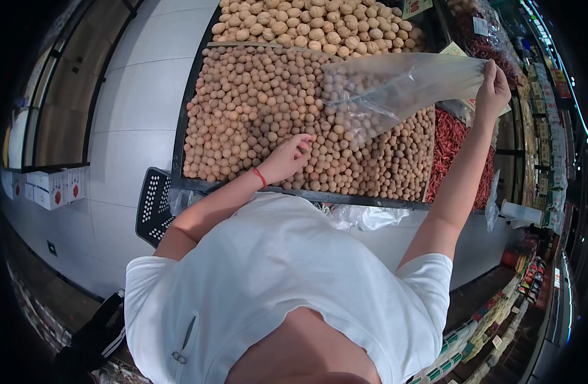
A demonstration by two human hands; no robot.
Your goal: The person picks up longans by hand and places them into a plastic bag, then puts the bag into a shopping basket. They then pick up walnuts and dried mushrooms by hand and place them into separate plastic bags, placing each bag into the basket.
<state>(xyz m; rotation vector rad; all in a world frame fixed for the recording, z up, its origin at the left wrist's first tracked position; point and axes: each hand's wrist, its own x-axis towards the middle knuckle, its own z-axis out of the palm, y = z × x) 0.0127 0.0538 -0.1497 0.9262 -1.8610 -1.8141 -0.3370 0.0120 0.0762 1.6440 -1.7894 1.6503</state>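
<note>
Small round brown dried fruits or nuts (243, 96) fill a wide bin. My left hand (291, 157), with a red band at the wrist, is low over them, its fingers curled together; what they hold, if anything, is hidden. At the upper right my right hand (492, 89) pinches the gathered end of a clear plastic bag (416, 80). The bag stretches leftward over the bin, its wide part lying above the round pieces, which show through it.
Walnuts (319, 22) lie in the section behind, and dried red peppers (444, 150) to the right. A black perforated basket (154, 201) stands at the bin's left front corner. Crumpled plastic bags (371, 217) hang at the front edge. White boxes (50, 189) sit at far left.
</note>
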